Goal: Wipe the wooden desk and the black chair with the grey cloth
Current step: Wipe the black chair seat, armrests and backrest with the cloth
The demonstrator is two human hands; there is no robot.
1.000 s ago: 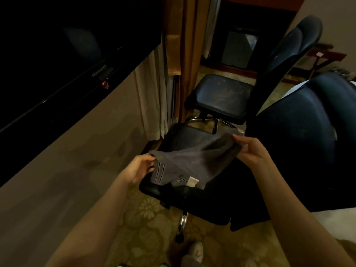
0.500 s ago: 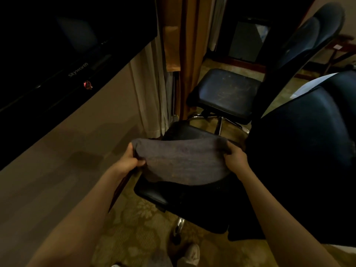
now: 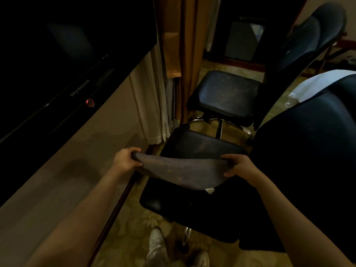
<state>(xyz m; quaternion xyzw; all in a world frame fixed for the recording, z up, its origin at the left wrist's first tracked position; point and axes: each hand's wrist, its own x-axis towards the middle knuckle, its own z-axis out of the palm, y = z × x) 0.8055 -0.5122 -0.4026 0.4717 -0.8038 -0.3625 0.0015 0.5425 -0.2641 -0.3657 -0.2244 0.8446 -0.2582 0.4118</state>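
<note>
Both hands have drawn farther apart since half a second ago, stretching the grey cloth wider and flatter. From the head view, the left hand grips one end and the right hand grips the other. They hold it above the black chair seat, beside the wooden desk.

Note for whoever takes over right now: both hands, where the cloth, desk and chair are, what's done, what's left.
Hands: the left hand grips the left end of the grey cloth, and the right hand grips its right end.
Things: the cloth is stretched over the seat of the near black chair. The wooden desk runs along the left.
Done: nothing I can confirm.
Left: likely wiping both desk and chair.
</note>
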